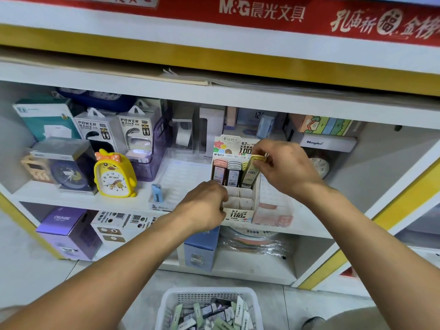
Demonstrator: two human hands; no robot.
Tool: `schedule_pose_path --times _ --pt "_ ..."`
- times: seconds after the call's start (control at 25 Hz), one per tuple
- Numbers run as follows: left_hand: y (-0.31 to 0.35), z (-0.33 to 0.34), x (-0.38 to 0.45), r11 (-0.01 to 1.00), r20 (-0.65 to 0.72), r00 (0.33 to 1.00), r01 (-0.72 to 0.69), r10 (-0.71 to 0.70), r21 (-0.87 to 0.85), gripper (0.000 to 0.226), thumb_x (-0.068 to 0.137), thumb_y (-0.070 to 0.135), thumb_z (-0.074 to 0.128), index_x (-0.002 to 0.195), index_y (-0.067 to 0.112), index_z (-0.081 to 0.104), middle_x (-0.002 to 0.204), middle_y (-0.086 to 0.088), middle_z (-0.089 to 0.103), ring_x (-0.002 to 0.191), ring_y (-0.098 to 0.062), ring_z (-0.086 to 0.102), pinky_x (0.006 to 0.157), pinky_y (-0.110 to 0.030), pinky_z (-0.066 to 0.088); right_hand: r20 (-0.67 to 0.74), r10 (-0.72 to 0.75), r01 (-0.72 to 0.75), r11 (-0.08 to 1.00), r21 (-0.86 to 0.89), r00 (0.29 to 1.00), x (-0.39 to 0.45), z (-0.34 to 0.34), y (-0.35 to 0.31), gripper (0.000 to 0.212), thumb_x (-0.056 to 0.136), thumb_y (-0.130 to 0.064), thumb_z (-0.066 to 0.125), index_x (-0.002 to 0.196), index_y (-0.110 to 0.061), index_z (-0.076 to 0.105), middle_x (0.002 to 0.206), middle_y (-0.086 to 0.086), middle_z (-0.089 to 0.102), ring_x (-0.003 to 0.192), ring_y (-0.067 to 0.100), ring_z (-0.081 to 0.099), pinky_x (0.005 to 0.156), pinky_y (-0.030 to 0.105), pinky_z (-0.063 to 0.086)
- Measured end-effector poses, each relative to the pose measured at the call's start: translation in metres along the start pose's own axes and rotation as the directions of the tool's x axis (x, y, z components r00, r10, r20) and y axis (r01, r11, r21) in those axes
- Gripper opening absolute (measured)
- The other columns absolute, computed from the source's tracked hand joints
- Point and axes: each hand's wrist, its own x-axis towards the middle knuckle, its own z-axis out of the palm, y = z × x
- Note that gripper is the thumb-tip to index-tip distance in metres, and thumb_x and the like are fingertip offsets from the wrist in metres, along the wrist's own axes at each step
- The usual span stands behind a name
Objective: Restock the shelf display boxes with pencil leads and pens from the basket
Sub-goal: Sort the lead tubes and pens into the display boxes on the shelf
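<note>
Steadying the lead display box (240,208) by its front edge, the left hand (202,206) grips it while the right hand (283,167) pinches a yellow pencil-lead case (252,170) over the rear row; the basket (209,308) waits below both hands.

Brightness: lighting the shelves (78,194) evenly, bright and soft.
Source: seeming to come from above and in front.
Shadows: deepening at the back of the shelf behind the boxes; falling faintly under the forearms.
Glare: glinting off the plastic wrap (257,244) and the clear tray (176,172).
Distortion: bowing the yellow trim (214,55) and tilting the uprights toward the edges.
Sharpness: softening slightly overall; blurring the basket (209,296) at the bottom edge and the banner (262,13) lettering.
</note>
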Motion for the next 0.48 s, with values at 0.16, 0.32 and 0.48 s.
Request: schedule_pose_path --times 0.16,0.32,0.48 --pt "0.0 0.007 0.0 0.996 0.079 0.997 -0.028 0.021 0.086 0.027 0.089 0.019 0.063 0.115 0.012 0.067 0.12 -0.007 0.059 0.108 -0.024 0.057 0.091 -0.034 0.05 0.004 -0.04 0.04 0.993 -0.11 0.999 0.0 0.01 -0.002 0.013 0.091 -0.022 0.067 0.103 -0.02 0.068 0.104 -0.003 0.067 0.09 0.026 0.063 0.075 0.041 0.053" --pt "-0.001 0.007 0.002 0.995 0.073 0.997 -0.042 0.035 0.092 0.027 0.088 0.016 0.063 0.114 0.012 0.068 0.12 -0.007 0.06 0.109 -0.025 0.058 0.092 -0.035 0.05 0.008 -0.017 0.018 0.99 -0.137 1.0 0.0 0.019 0.0 0.011 0.09 -0.021 0.068 0.099 -0.02 0.063 0.098 -0.004 0.067 0.084 0.026 0.063 0.068 0.038 0.051" --pt "-0.001 0.009 0.002 0.995 0.085 0.996 -0.031 0.023 0.094 0.028 0.087 0.012 0.061 0.114 0.013 0.069 0.118 -0.006 0.063 0.107 -0.025 0.06 0.091 -0.036 0.052 0.087 -0.026 0.051 0.953 -0.297 0.996 -0.002 0.024 0.0 0.014 0.095 -0.019 0.06 0.098 -0.016 0.073 0.107 -0.002 0.062 0.089 0.028 0.064 0.066 0.039 0.054"
